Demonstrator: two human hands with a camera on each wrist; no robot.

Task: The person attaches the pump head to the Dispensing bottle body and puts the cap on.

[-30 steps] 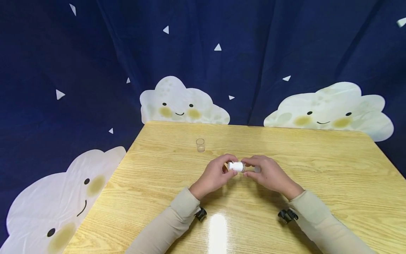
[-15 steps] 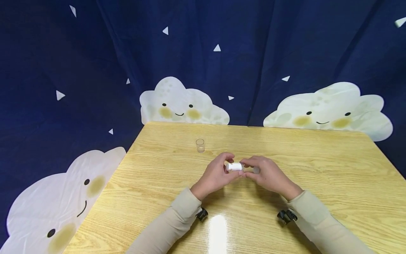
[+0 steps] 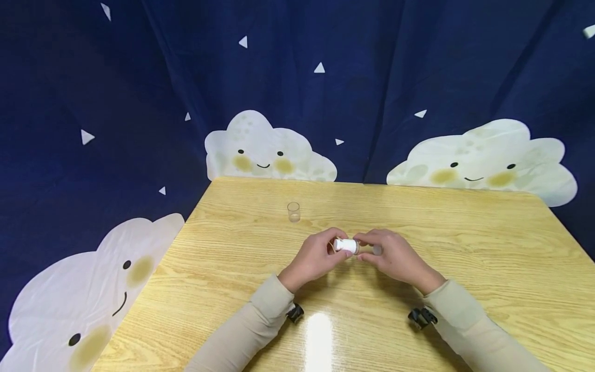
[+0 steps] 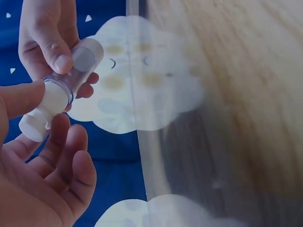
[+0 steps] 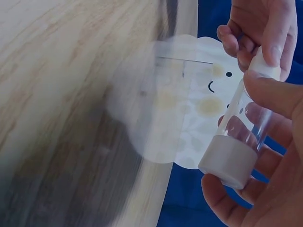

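Observation:
Both hands hold one small bottle with a see-through body [image 5: 246, 116] between them, above the table. My left hand [image 3: 312, 258] pinches its white top [image 3: 346, 246] between thumb and fingers. A narrower white end sticks out past the left thumb in the left wrist view. My right hand [image 3: 395, 256] grips the clear body, its thumb laid along the side near the white top. At the far end of the bottle is a wide white base [image 5: 229, 161], close to the right fingers. The bottle lies nearly level in the head view.
A small clear cup [image 3: 294, 213] stands on the wooden table [image 3: 232, 232], beyond the left hand. Behind the table hangs a dark blue curtain [image 3: 362, 77] with printed clouds. Each wrist wears a black camera, as on the left sleeve [image 3: 295, 312].
The left fingers have shifted on the white top: the thumb reached toward the right fingertips half a second ago and is now drawn back. The right hand has barely moved.

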